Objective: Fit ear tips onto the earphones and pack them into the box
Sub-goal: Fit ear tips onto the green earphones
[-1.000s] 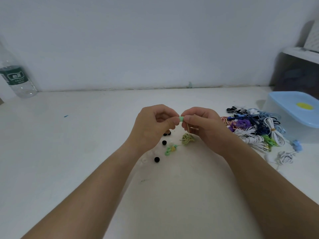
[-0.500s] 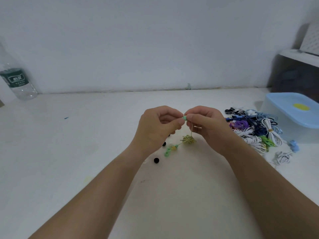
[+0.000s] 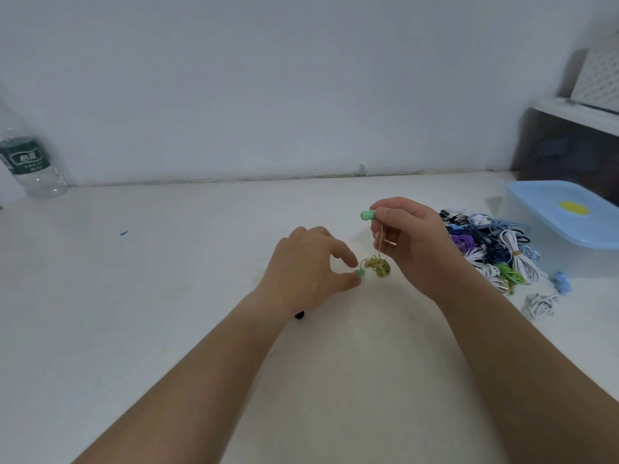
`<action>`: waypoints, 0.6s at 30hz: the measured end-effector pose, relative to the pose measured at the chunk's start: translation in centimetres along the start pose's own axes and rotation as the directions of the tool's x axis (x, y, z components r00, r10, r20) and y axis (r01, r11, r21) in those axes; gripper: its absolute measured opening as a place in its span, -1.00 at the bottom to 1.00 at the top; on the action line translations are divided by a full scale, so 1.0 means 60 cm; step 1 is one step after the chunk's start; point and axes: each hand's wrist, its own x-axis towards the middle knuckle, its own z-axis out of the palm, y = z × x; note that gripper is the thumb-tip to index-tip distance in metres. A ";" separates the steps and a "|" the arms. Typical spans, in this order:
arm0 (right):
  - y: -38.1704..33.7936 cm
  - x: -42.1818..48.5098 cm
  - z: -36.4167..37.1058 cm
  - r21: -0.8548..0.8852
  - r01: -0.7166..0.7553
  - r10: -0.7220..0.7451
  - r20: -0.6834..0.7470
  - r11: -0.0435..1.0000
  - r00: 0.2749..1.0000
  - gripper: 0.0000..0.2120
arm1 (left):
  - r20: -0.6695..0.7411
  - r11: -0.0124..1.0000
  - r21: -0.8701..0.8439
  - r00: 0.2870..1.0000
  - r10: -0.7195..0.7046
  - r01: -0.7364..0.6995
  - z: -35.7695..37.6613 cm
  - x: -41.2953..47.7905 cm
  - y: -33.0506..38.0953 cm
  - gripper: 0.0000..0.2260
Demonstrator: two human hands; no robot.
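Two hands work over the white tabletop (image 3: 134,296). Your right hand (image 3: 412,242) pinches a mint-green earbud (image 3: 366,215) between thumb and forefinger, raised off the table. Its thin yellowish cable (image 3: 379,246) hangs to a coiled bundle (image 3: 380,267) below. Your left hand (image 3: 308,269) sits low, thumb and forefinger curled at a second small green earbud (image 3: 360,272) just beside the bundle. The thumb touches it; can't tell if it's clamped. A small black ear tip (image 3: 299,315) peeks out by your left wrist. A tangled pile of multicoloured earphones (image 3: 495,252) lies on your right, beside the clear plastic box with pale blue lid (image 3: 549,226), lid on.
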 end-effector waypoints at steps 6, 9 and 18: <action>-0.004 0.000 -0.001 0.082 -0.021 0.022 -0.003 0.996 1.000 -0.87 | 0.009 1.000 -0.027 1.000 0.001 -0.001 0.009 0.002 0.003 -0.71; -0.006 -0.001 0.001 0.120 -0.037 0.036 0.013 0.992 0.999 -0.85 | 0.004 1.000 0.002 1.000 0.006 -0.006 0.018 0.005 0.009 -0.72; -0.017 -0.010 0.015 0.316 -0.094 0.079 0.060 0.944 0.995 -0.82 | -0.103 0.977 -0.205 0.994 0.034 -0.055 0.030 0.013 0.021 -0.88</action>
